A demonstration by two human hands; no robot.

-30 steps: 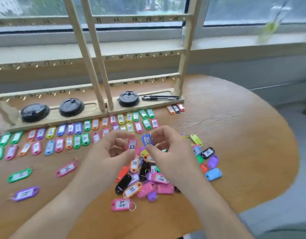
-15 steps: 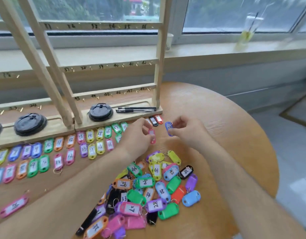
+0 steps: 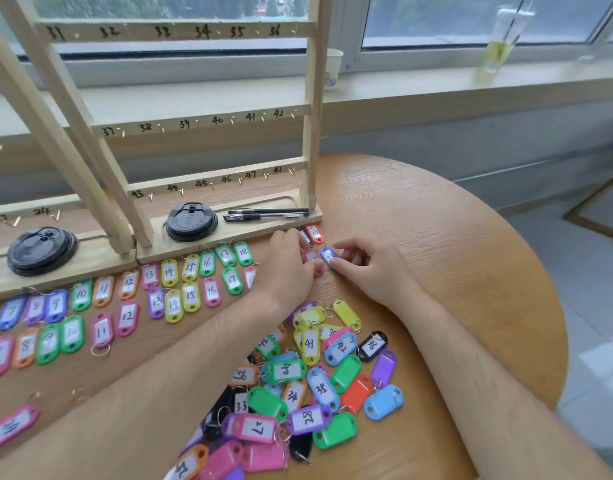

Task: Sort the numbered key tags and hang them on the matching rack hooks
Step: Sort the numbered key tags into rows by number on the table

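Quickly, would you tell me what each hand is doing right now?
Left hand: fingers closed on a pink tag, pressing it to the table.
Right hand: fingertips pinching a blue tag on the table.

Round wood table (image 3: pixel 436 237) — sorted tag rows (image 3: pixel 125 296), loose tag pile (image 3: pixel 308 386), rack base (image 3: pixel 229 230).

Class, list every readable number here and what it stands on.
"31" to "36": top rail of pale wooden rack
"37" to "42": second rail
"7" to "18": sorted coloured plastic key tags
"41", "42", "35", "28": piled tags
Blue tag in right hand: blurred.
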